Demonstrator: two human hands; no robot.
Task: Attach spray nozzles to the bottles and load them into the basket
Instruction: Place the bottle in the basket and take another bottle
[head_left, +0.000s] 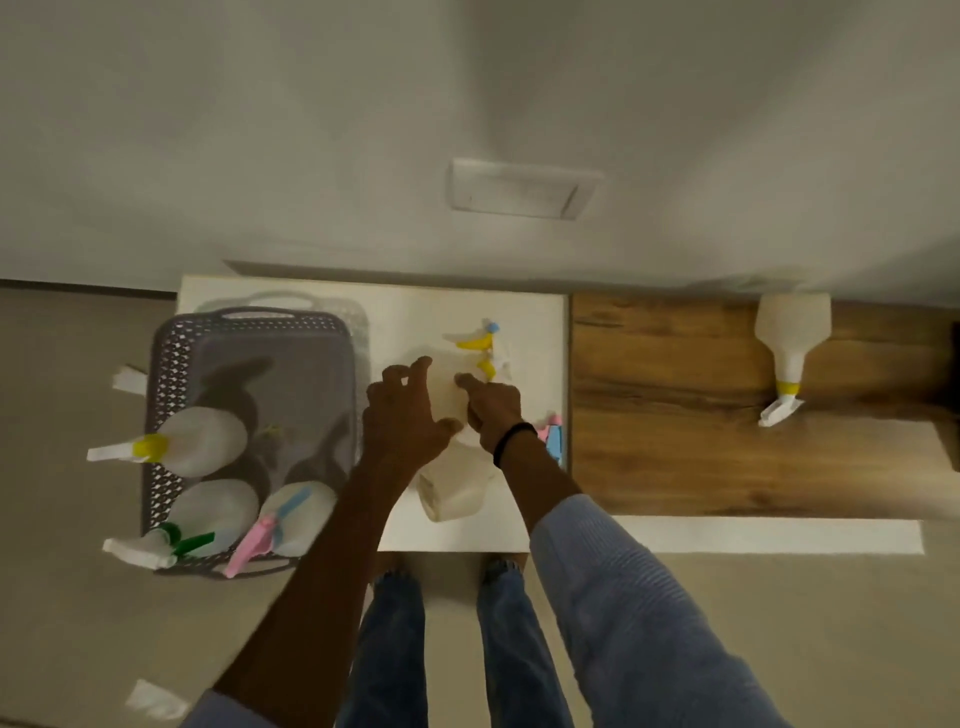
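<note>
- The grey basket (156, 374) sits at one end of the white counter (530, 322). Everything below is placed from it.
- The yellow-trigger bottle (480, 343) stands on the counter just to the right of the basket, with its pale body between the two hands.
- The left hand (405, 415) is nearest the basket. Its fingers (423, 364) are spread wide and bent round the bottle's body, and the thumb is on the near side.
- The right hand (493, 410), on the side of the bottle away from the basket, has its forefinger stretched out onto the bottle's shoulder. The other fingers are curled under, and I cannot tell whether they hold anything.
- A second bottle (454, 491) lies on the counter nearer the person, below both hands.
- Three spray bottles stand inside the basket: yellow-collared (200, 441), green-trigger (218, 509) and pink-trigger (304, 512).
- Far to the right of the basket, on the wooden counter (649, 415), another bottle (792, 338) lies on its side.
</note>
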